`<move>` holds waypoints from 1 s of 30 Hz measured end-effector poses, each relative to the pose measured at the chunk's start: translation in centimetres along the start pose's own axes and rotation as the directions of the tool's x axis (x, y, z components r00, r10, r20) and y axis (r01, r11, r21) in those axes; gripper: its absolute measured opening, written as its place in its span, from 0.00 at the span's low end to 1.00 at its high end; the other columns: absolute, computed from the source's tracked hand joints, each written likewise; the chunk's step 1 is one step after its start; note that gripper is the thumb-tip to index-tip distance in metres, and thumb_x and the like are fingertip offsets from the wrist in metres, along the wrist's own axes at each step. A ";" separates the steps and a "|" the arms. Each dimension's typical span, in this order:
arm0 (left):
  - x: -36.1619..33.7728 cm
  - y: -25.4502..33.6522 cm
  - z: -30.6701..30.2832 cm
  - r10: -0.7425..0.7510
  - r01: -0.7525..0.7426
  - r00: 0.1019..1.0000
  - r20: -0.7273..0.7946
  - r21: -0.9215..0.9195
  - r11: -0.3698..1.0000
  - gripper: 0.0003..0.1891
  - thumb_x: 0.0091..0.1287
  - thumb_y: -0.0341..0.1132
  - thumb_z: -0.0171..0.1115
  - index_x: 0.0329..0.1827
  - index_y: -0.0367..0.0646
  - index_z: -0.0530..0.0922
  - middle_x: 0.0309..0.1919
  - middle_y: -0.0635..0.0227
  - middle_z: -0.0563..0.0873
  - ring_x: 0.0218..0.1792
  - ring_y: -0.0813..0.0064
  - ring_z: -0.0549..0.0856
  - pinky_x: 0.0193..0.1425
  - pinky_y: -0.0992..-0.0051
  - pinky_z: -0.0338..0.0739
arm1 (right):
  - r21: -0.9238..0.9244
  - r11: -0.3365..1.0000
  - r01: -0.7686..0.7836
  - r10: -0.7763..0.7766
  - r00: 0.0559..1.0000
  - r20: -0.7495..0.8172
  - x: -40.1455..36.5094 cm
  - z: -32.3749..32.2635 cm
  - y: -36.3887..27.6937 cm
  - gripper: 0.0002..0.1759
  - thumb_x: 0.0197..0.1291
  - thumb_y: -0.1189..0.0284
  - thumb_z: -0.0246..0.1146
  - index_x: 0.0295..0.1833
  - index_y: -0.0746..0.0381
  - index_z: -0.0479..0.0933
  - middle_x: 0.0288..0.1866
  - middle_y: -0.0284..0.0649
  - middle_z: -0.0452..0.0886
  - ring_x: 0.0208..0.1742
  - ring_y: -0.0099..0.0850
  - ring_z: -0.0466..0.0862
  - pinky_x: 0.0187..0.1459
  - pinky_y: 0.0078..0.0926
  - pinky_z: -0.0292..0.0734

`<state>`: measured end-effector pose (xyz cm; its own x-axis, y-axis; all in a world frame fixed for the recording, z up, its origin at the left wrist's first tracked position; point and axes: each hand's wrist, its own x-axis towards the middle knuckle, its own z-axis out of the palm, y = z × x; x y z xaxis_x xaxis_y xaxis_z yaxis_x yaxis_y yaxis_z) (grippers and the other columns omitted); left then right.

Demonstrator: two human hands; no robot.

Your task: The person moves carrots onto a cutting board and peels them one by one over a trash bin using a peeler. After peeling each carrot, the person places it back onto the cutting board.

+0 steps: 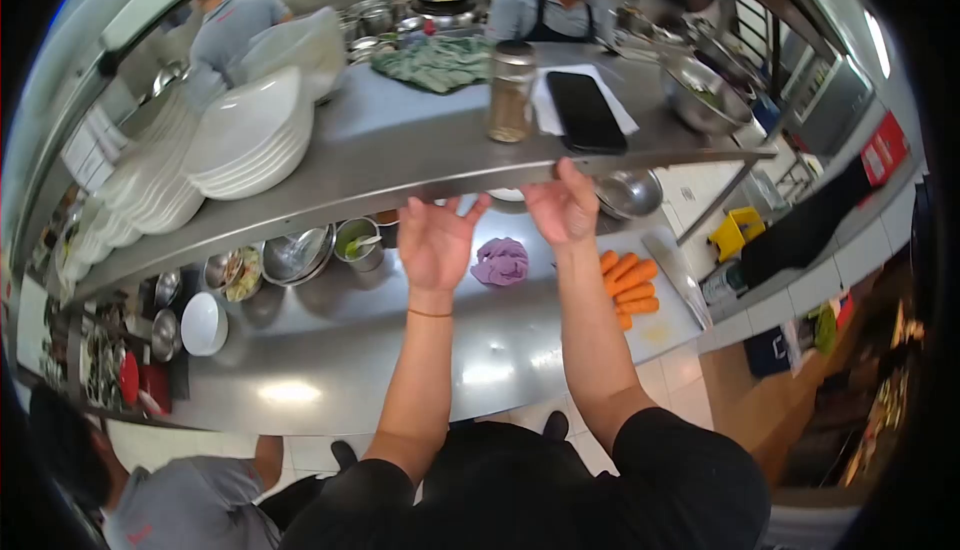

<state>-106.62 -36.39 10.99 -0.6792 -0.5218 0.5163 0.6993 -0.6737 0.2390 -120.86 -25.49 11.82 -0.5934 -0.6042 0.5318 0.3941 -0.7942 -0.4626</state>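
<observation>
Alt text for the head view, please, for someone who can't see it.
A person's left hand and right hand, both open, reach to the front edge of a steel shelf bearing stacked white dishes, a jar and a black phone. Carrots and a crumpled purple cloth lie below.

carrots point(630, 280) on counter point(350, 360) | cloth point(501, 262) left | shelf point(390, 175) above
</observation>
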 end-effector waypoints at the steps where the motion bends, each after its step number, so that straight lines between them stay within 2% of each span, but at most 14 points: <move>1: 0.1 0.1 -0.4 -0.036 0.036 0.999 -0.002 -0.004 0.999 0.17 0.74 0.40 0.57 0.65 0.54 0.74 0.63 0.71 0.80 0.62 0.67 0.79 0.67 0.45 0.72 | 0.007 0.999 -0.038 0.038 0.998 0.046 -0.3 0.1 0.0 0.24 0.67 0.63 0.61 0.62 0.68 0.74 0.60 0.46 0.80 0.62 0.42 0.78 0.62 0.48 0.69; 3: 0.6 0.1 -1.6 -0.051 0.020 0.991 0.127 0.234 0.972 0.18 0.75 0.43 0.56 0.65 0.54 0.74 0.62 0.69 0.81 0.63 0.65 0.78 0.66 0.48 0.72 | -0.001 0.998 -0.068 0.068 0.991 0.115 0.1 -0.6 0.0 0.24 0.67 0.63 0.61 0.62 0.68 0.74 0.60 0.47 0.80 0.62 0.42 0.78 0.61 0.48 0.70; 4: 0.6 0.4 -1.1 -0.081 0.050 0.989 0.126 0.231 0.972 0.18 0.75 0.43 0.56 0.65 0.54 0.74 0.62 0.69 0.81 0.63 0.65 0.78 0.66 0.48 0.72 | 0.126 0.990 -0.069 0.062 0.996 0.061 0.3 0.5 0.0 0.19 0.66 0.73 0.61 0.62 0.66 0.73 0.55 0.49 0.82 0.57 0.43 0.82 0.51 0.48 0.79; 10: 1.9 1.7 -0.3 -0.115 0.108 0.987 0.114 0.069 0.992 0.17 0.77 0.46 0.52 0.60 0.49 0.77 0.59 0.65 0.83 0.59 0.65 0.81 0.64 0.55 0.76 | 0.137 0.988 -0.077 0.070 0.996 0.054 0.7 1.9 0.1 0.16 0.63 0.76 0.65 0.56 0.61 0.76 0.49 0.42 0.83 0.51 0.37 0.84 0.46 0.46 0.81; 12: 2.0 2.5 0.0 -0.073 0.049 0.995 0.062 0.319 0.947 0.18 0.76 0.48 0.54 0.59 0.47 0.78 0.59 0.63 0.83 0.59 0.63 0.81 0.61 0.57 0.79 | 0.150 0.985 -0.080 0.075 0.996 0.039 0.6 2.3 -0.1 0.16 0.62 0.75 0.65 0.55 0.61 0.76 0.47 0.41 0.83 0.51 0.37 0.84 0.46 0.47 0.81; 15: 2.7 2.8 -0.2 -0.070 0.040 0.993 0.100 0.272 0.961 0.18 0.75 0.49 0.54 0.58 0.49 0.79 0.59 0.63 0.82 0.60 0.60 0.80 0.60 0.55 0.80 | 0.173 0.979 -0.107 0.101 0.994 0.041 0.4 3.3 -0.9 0.16 0.61 0.74 0.66 0.54 0.61 0.76 0.46 0.41 0.83 0.50 0.37 0.83 0.46 0.46 0.80; 17: 1.6 1.2 1.2 -0.018 0.003 0.999 0.036 0.379 0.925 0.18 0.75 0.52 0.54 0.57 0.52 0.80 0.61 0.64 0.81 0.62 0.61 0.79 0.63 0.53 0.77 | 0.193 0.973 -0.123 0.113 0.992 0.061 0.4 3.8 -1.3 0.16 0.61 0.74 0.67 0.54 0.60 0.76 0.46 0.40 0.83 0.50 0.36 0.83 0.46 0.44 0.80; 19: 1.4 0.3 1.6 -0.118 0.082 0.990 0.071 0.389 0.918 0.21 0.75 0.53 0.53 0.59 0.49 0.78 0.61 0.64 0.80 0.61 0.63 0.79 0.63 0.52 0.76 | 0.232 0.940 -0.251 0.249 0.968 0.038 0.7 3.2 -1.1 0.14 0.61 0.73 0.68 0.52 0.58 0.77 0.45 0.38 0.83 0.50 0.34 0.83 0.50 0.44 0.77; 21: 1.4 -1.0 1.4 -0.148 0.106 0.987 0.064 0.432 0.896 0.21 0.75 0.53 0.54 0.60 0.49 0.77 0.63 0.66 0.79 0.62 0.62 0.77 0.66 0.52 0.72 | 0.233 0.937 -0.261 0.251 0.965 0.074 1.3 2.3 -0.9 0.14 0.60 0.74 0.69 0.51 0.57 0.77 0.46 0.37 0.82 0.51 0.33 0.82 0.51 0.44 0.76; 23: 0.9 -3.0 1.9 -0.173 0.168 0.984 -0.038 0.508 0.845 0.21 0.74 0.53 0.54 0.61 0.50 0.76 0.65 0.68 0.77 0.62 0.62 0.76 0.66 0.54 0.72 | 0.247 0.927 -0.284 0.265 0.958 0.106 0.4 1.6 -2.0 0.15 0.59 0.74 0.70 0.50 0.56 0.77 0.46 0.36 0.82 0.51 0.33 0.82 0.52 0.44 0.75; 25: -0.2 -5.3 2.2 -0.170 0.189 0.982 -0.083 0.497 0.847 0.22 0.74 0.52 0.56 0.64 0.51 0.74 0.64 0.73 0.76 0.62 0.64 0.76 0.65 0.57 0.72 | 0.066 0.951 -0.301 0.304 0.951 -0.050 -0.5 0.8 -3.4 0.16 0.58 0.75 0.71 0.50 0.57 0.77 0.48 0.36 0.81 0.53 0.32 0.80 0.54 0.42 0.74; 27: -2.1 -8.2 2.1 -0.118 0.347 0.920 -0.373 0.638 0.687 0.26 0.74 0.51 0.57 0.71 0.51 0.70 0.64 0.72 0.75 0.62 0.67 0.75 0.64 0.59 0.72 | 0.101 0.944 -0.313 0.316 0.948 -0.021 -2.1 -2.2 -3.5 0.14 0.59 0.74 0.70 0.50 0.57 0.77 0.48 0.35 0.81 0.55 0.30 0.79 0.55 0.42 0.74; 29: -5.5 -12.5 2.1 -0.069 0.434 0.881 -0.469 0.739 0.516 0.31 0.73 0.49 0.58 0.76 0.50 0.63 0.62 0.69 0.76 0.60 0.71 0.75 0.58 0.64 0.77 | 0.154 0.892 -0.425 0.446 0.881 -0.159 -5.3 -6.9 -3.5 0.14 0.63 0.72 0.67 0.53 0.57 0.75 0.48 0.35 0.81 0.56 0.29 0.79 0.57 0.39 0.74; 30: -7.7 -13.7 1.1 -0.223 0.484 0.872 -0.435 0.707 0.515 0.30 0.74 0.48 0.58 0.75 0.47 0.65 0.62 0.68 0.77 0.58 0.72 0.78 0.55 0.66 0.80 | 0.072 0.881 -0.468 0.469 0.840 -0.272 -8.0 -8.0 -5.1 0.13 0.65 0.71 0.66 0.52 0.57 0.75 0.48 0.34 0.81 0.55 0.30 0.80 0.55 0.38 0.76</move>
<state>-110.70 -22.55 4.59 -0.8457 -0.5322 0.0394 0.1888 -0.2294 0.9548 -123.78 -16.05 4.25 -0.5047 -0.8625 0.0373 0.6751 -0.4213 -0.6056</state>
